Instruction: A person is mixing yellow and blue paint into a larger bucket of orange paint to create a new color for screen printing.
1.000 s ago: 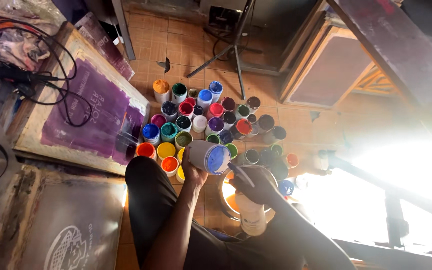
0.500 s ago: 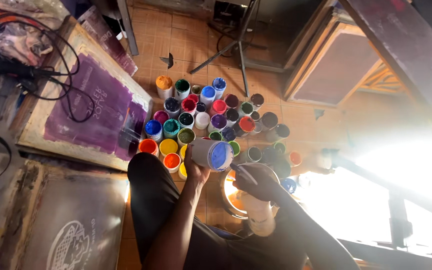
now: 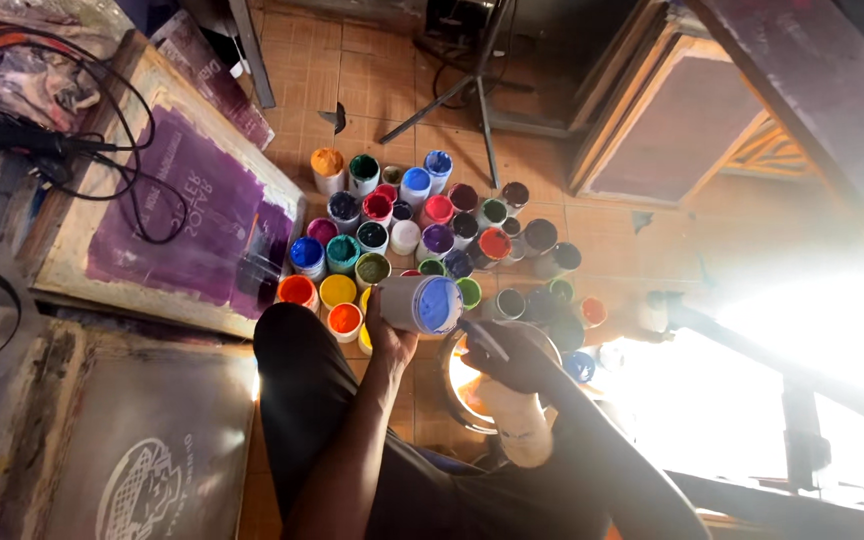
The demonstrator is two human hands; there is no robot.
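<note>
Tiled floor under us, and compared with a moment ago our view has shifted a bit but the hands sit about the same. Our left hand (image 3: 389,335) is wrapped around the white jar of blue paint (image 3: 422,304), tipped on its side, mouth facing right. Our right hand (image 3: 517,355) pinches a thin stick (image 3: 484,338) right at the jar's mouth, above a round bowl (image 3: 449,385) with orange inside. Beyond sits the cluster of open paint jars (image 3: 422,225), all colours. Left, a purple-stained printing screen (image 3: 167,215) with black cables (image 3: 102,150) over it.
</note>
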